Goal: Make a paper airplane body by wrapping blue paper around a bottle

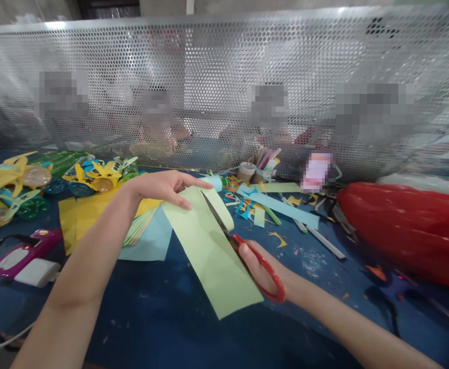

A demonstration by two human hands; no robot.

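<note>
My left hand pinches the far end of a long light green paper strip, thumb under and fingers on top. The strip slopes down toward me over the blue table. My right hand grips red-handled scissors, fingers through the loop. The dark blades point away from me and lie along the strip's right side, with a narrow green piece curling off beside them.
Yellow and light blue sheets lie left of the strip. Star-shaped paper crafts crowd the far left. Paper scraps litter the middle. A red bag sits right, a pink phone left. A perforated metal screen backs the table; people sit behind it.
</note>
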